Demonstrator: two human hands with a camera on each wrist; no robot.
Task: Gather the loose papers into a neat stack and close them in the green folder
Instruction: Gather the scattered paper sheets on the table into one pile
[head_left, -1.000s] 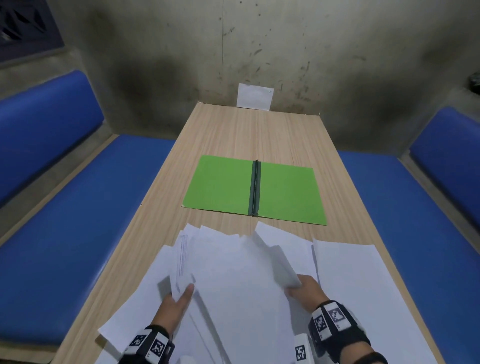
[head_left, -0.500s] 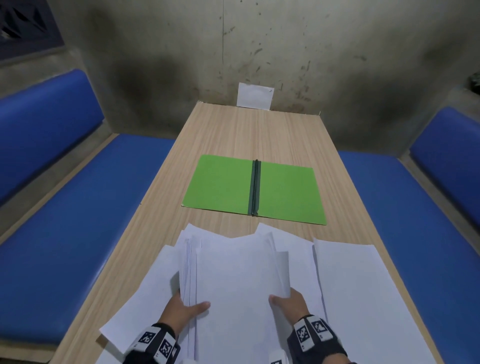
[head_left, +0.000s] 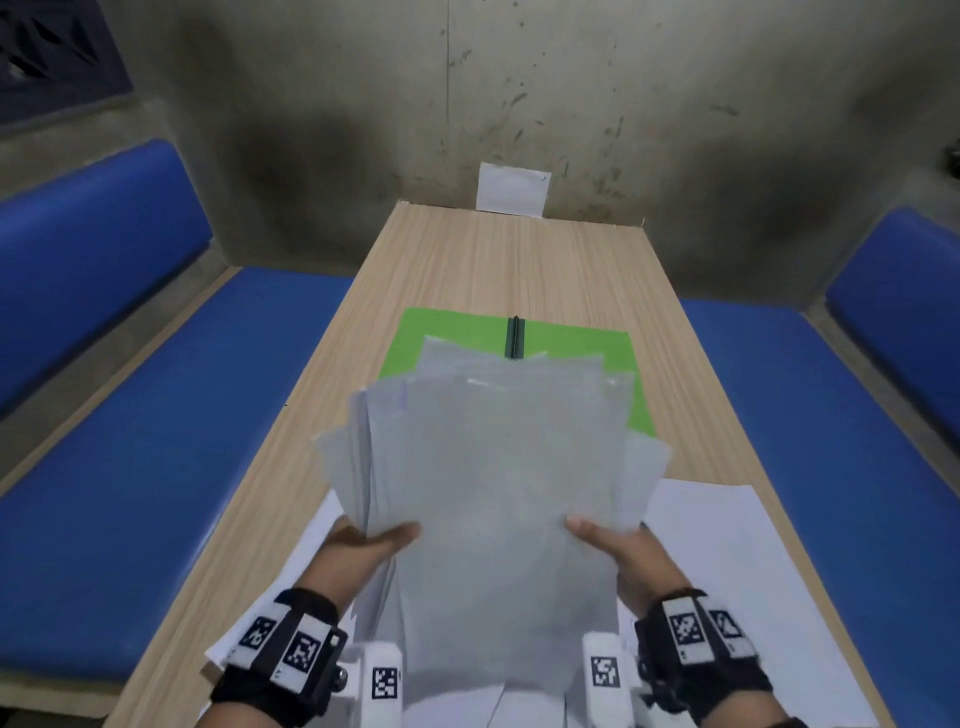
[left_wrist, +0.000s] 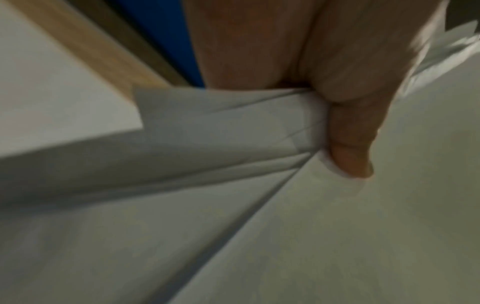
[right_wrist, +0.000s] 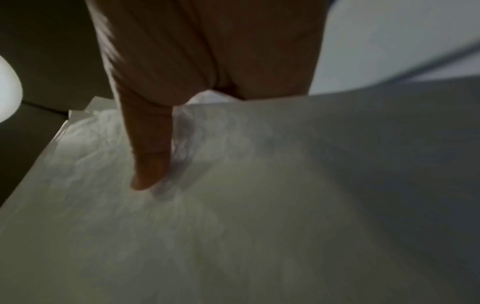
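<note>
Two hands, left hand (head_left: 363, 545) and right hand (head_left: 628, 556), grip one paper bundle (head_left: 493, 467).

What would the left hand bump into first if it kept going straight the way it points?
Probably nothing right away. The left hand grips the bundle of white paper sheets and points up the light wooden table. The open green folder lies lower, so the grey wall is likeliest; depth is unclear.

We count one green folder (head_left: 582, 358), one held bundle of papers (head_left: 498, 467), at least two loose sheets (head_left: 737, 561) on the bench (head_left: 493, 260), and two hands (head_left: 363, 545).
</note>
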